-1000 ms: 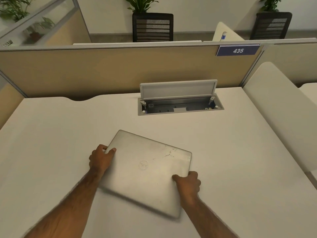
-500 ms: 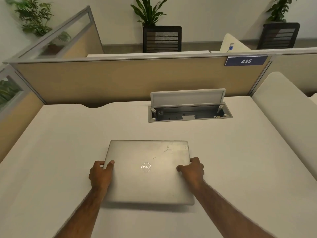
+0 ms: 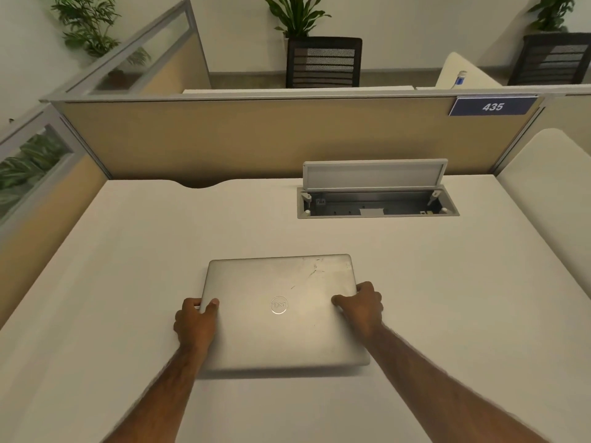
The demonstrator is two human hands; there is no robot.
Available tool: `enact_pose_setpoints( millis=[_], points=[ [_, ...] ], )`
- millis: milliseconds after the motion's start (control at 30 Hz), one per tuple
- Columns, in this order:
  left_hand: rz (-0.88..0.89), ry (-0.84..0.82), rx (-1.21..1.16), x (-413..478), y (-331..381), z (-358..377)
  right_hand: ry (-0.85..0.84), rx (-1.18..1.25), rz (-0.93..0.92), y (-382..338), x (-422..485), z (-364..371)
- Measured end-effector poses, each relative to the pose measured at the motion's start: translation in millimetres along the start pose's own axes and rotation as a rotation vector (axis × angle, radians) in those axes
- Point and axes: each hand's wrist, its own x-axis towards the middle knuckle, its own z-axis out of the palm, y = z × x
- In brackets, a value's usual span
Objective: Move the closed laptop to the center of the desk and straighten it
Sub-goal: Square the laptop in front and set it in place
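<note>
Desk [image 3: 128, 282]: Dell laptop [image 3: 281, 314]; sign [image 3: 492, 106] "435".

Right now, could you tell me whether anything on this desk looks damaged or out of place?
The closed laptop sits square, but its lid has scuffs and scratches near the far right corner. The cable box in the desk stands open.

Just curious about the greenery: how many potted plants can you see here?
4: one far left, one behind the left glass panel, one at centre, one far right. More may be hidden.
</note>
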Motion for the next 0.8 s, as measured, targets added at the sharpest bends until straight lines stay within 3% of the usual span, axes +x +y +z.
enact_pose_setpoints(
  millis=[800],
  points=[
    [0.035, 0.010, 0.153, 13, 2, 11, 0.037, -0.060, 0.045, 2, 11, 12]
  ],
)
